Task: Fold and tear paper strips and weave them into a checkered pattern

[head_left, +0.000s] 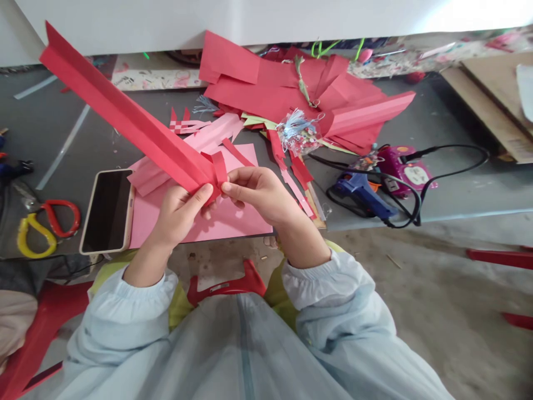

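Note:
My left hand (181, 211) pinches the lower end of a long red paper strip (120, 116), creased lengthwise, which slants up to the far left. At that same end a short narrow red strip (219, 166) curls upward. My right hand (260, 194) pinches the base of this short strip between thumb and fingers. Both hands are closed, close together above a pink paper sheet (237, 219) at the table's near edge. Folded pink paper (156, 175) lies behind the left hand. How the two red pieces join is hidden by my fingers.
A phone (107, 211) and scissors (48, 222) lie to the left. Red paper sheets (266, 100) are piled at the back, with a blue tassel (297, 125). To the right are a blue glue gun (362, 191), its looping cable, a purple box (406, 169) and cardboard (495, 100).

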`<state>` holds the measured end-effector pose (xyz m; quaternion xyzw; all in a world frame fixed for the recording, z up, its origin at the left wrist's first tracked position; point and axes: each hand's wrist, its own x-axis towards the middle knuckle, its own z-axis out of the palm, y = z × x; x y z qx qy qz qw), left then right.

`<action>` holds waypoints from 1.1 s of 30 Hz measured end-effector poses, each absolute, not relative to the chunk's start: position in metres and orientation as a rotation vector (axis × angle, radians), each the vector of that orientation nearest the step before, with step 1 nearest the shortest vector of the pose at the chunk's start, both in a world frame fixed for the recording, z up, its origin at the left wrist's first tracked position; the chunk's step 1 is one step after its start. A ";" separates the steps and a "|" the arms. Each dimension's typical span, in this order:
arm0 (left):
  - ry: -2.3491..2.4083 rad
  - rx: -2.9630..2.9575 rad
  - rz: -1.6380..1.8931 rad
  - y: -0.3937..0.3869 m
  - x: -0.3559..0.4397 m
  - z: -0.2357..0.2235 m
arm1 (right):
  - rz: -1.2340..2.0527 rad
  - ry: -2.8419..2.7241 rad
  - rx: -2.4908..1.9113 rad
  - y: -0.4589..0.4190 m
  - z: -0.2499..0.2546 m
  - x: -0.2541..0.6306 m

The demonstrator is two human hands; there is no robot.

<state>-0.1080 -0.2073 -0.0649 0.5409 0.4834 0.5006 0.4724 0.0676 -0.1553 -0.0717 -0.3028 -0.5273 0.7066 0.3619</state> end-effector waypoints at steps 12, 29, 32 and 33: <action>1.312 1.374 1.183 -0.207 -0.112 -0.069 | 1.757 -1.399 -0.915 -0.153 -0.066 0.071; 1.465 1.327 1.114 -0.209 -0.112 -0.064 | 1.201 -1.437 -1.378 -0.128 -0.053 0.133; 1.482 1.334 1.082 -0.209 -0.110 -0.062 | 1.123 -1.434 -1.390 -0.127 -0.049 0.141; 1.489 1.334 1.072 -0.210 -0.110 -0.061 | 1.112 -1.480 -1.404 -0.128 -0.049 0.144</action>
